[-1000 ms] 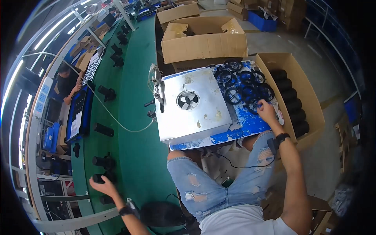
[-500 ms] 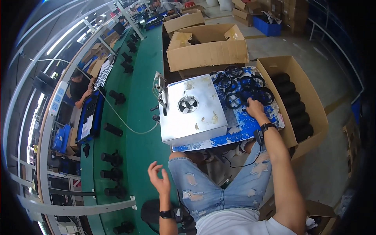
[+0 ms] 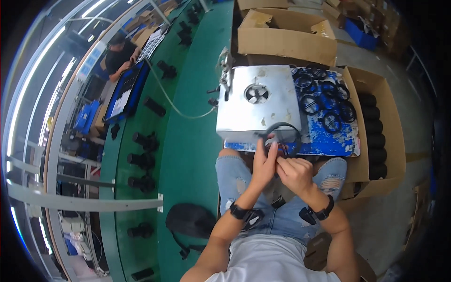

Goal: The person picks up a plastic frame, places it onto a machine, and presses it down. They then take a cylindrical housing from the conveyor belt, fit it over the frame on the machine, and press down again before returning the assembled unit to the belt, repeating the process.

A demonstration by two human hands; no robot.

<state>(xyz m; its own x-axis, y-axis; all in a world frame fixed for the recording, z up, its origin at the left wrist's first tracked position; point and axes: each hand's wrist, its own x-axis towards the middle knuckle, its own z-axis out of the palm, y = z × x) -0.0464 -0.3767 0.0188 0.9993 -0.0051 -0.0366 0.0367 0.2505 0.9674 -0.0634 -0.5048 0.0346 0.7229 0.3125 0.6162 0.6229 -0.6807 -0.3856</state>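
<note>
Closest to me, my left hand (image 3: 264, 164) and right hand (image 3: 293, 173) meet over my lap, both pinched narrow on one black ring (image 3: 283, 136), which I hold up at the near edge of the metal box (image 3: 244, 113), probably so both sets of fingers can work its rim. Beyond, more black rings (image 3: 324, 103) lie spread on the blue board (image 3: 329, 138) within easy reach, and farther right a cardboard box (image 3: 390, 117) holds black cylinders (image 3: 376, 136) in a row.
</note>
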